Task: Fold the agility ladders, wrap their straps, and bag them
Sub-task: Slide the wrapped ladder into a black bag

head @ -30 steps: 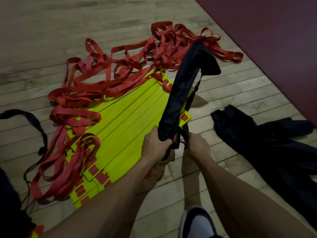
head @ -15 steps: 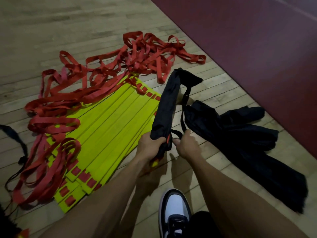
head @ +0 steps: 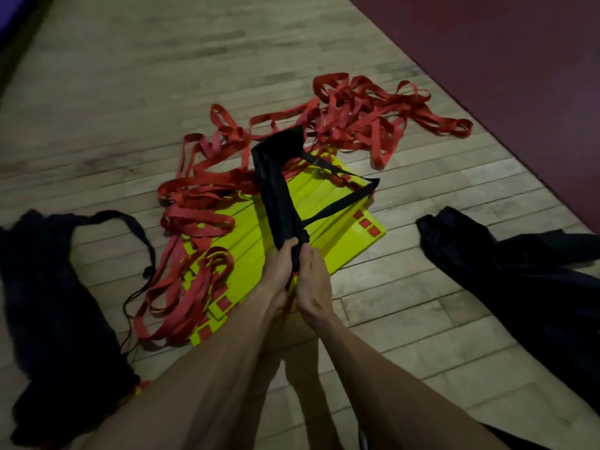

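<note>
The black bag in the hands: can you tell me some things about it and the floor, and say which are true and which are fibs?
1. Both hands hold the black bag. True: the left hand and the right hand grip its lower end.
2. The yellow rungs are inside the bag. False: they lie on the wooden floor.
3. The red straps are neatly wrapped. False: they lie tangled.
4. Another dark bag lies to the right. True.

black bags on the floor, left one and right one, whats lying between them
In the head view, the yellow ladder rungs and red straps lie between the left bag and right bag.
</note>
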The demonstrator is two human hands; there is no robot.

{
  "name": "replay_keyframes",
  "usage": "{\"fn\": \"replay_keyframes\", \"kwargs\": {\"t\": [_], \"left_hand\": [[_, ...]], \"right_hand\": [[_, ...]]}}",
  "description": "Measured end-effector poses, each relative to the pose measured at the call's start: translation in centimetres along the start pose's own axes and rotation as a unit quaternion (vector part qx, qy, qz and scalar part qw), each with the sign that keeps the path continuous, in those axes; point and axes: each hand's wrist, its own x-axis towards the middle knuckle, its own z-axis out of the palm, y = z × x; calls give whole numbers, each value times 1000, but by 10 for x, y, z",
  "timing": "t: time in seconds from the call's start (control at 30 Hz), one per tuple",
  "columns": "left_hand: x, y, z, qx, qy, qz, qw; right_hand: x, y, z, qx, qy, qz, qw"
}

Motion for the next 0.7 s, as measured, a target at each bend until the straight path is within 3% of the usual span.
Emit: {"fn": "replay_keyframes", "kwargs": {"t": [0.23,0.3,0.4,0.53,0.7], "left_hand": [[-26,-14,-7,-96,-74,-32,992],[-35,-20,-13,-99,-92,-37,990],[-38,-33,-16,-3,-101,-13,995],[-36,-39,-19,36,-36,41,998],[-36,-44,-23,29,8,47,998]], "right_hand": [[1,3,14,-41,93,-10,995],[4,-1,11,-40,77,-10,996],[14,-2,-2,-10,53,16,998],[17,4,-16,23,29,76,996],[23,7,-9,-120,-59,-47,990]]}}
